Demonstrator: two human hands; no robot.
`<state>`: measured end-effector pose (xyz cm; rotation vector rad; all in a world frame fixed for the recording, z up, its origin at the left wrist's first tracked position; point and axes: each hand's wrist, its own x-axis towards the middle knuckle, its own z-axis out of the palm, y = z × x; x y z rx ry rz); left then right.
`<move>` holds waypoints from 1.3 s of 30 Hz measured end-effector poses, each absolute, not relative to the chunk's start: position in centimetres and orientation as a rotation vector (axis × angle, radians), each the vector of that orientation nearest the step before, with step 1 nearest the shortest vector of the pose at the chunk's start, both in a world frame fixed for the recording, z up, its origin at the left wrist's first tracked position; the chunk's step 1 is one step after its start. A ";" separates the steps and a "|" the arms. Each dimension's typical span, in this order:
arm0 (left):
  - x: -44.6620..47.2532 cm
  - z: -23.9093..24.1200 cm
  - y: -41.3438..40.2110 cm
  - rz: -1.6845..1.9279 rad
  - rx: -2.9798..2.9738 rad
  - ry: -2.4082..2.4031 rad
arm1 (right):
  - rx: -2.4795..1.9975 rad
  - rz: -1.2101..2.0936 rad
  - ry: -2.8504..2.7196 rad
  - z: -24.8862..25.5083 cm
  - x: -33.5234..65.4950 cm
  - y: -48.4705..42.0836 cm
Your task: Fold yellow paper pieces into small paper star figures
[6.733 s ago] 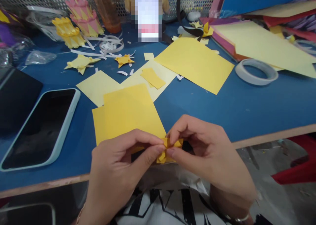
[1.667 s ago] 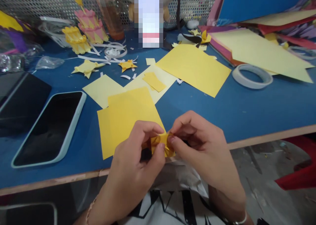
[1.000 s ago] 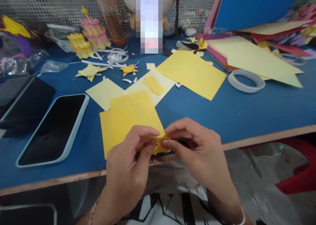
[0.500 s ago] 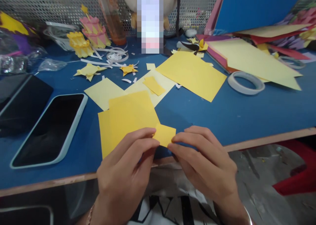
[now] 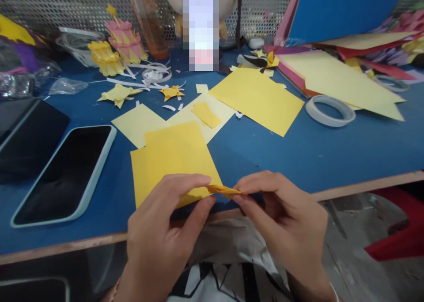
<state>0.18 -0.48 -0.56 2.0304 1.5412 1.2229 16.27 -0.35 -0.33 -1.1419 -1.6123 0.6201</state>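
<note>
A small folded piece of yellow paper (image 5: 224, 190) is held between both hands above the table's front edge, seen nearly edge-on. My left hand (image 5: 165, 231) pinches its left end between thumb and index finger. At the right end, the thumb and index finger of my right hand (image 5: 281, 227) are closed on it. Larger yellow paper sheets (image 5: 172, 160) lie just behind my left hand. Beyond them are pale yellow sheets (image 5: 141, 123) with a small yellow strip (image 5: 206, 115) on top.
A phone (image 5: 62, 178) and a dark box-like object (image 5: 26, 134) lie at left. Paper stars (image 5: 119, 94), white strips (image 5: 155, 74) and a pink paper cake shape (image 5: 124, 43) sit behind. On the right are a tape roll (image 5: 330, 111) and stacked coloured sheets (image 5: 341, 81).
The small yellow paper has been tilted from its flat face showing to nearly edge-on. Both thumbs now show below it, and my right hand has shifted slightly right.
</note>
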 end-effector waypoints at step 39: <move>-0.1 0.6 0.2 1.059 1.910 1.331 | -1.159 1.187 -1.552 0.9 16.6 1.1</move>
